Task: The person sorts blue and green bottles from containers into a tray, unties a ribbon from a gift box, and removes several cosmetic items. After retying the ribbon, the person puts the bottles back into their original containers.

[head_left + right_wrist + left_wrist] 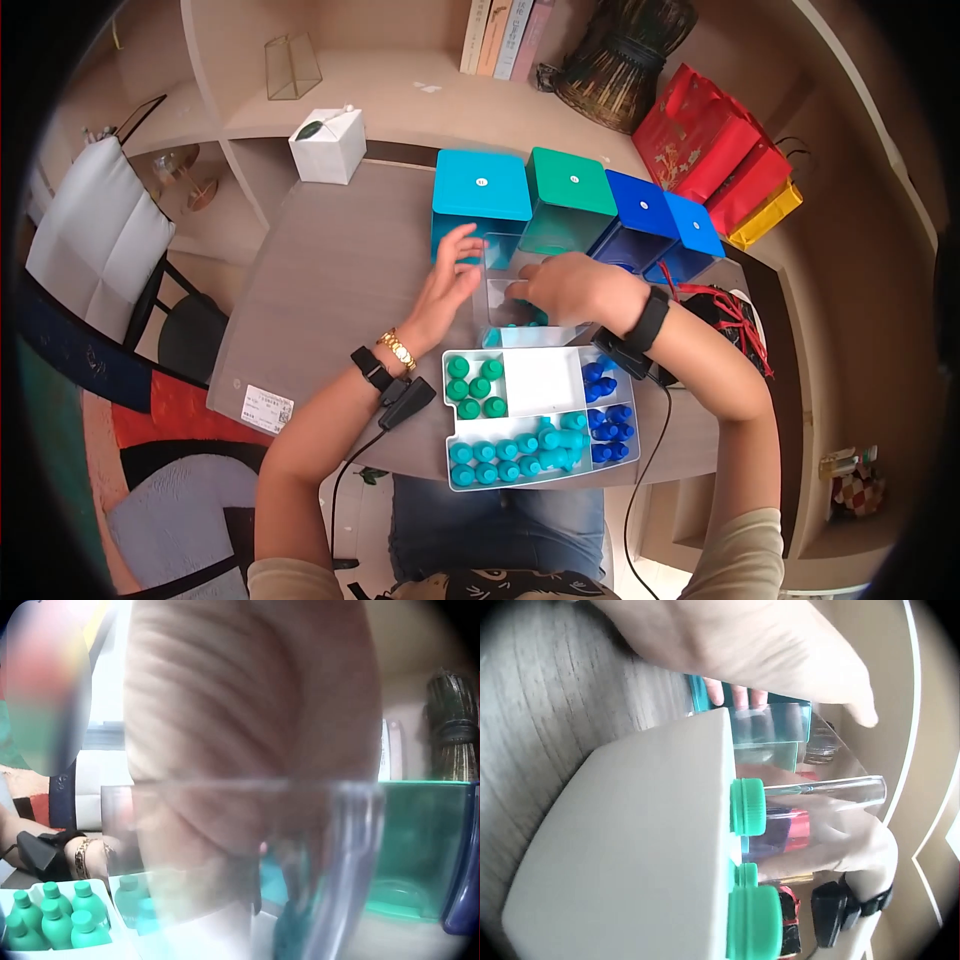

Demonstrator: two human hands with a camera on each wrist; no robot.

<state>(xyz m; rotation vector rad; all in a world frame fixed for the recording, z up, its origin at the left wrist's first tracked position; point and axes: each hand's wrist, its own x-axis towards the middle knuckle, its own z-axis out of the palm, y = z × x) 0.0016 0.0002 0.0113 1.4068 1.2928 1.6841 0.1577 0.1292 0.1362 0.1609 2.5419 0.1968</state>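
A clear divided container [497,305] stands behind the white tray [545,382], with teal pieces low inside it. My right hand [580,290] reaches down into this container, its fingertips hidden by the hand and the walls; whether it holds a piece I cannot tell. My left hand [445,290] is at the container's left side, fingers loosely bent and spread, nothing in them. In the tray stand green bottles [484,387], teal bottles [508,450] and dark blue bottles [610,422]; some teal ones lie on top of others. Its back middle compartment holds no bottles.
Behind the container stand a teal box [481,185], a green box [572,182], a dark blue box [643,205] and a lighter blue box [692,225]. Red bags [700,135] are at the back right, a white tissue box [328,146] at the back left. Cables run from both wrists.
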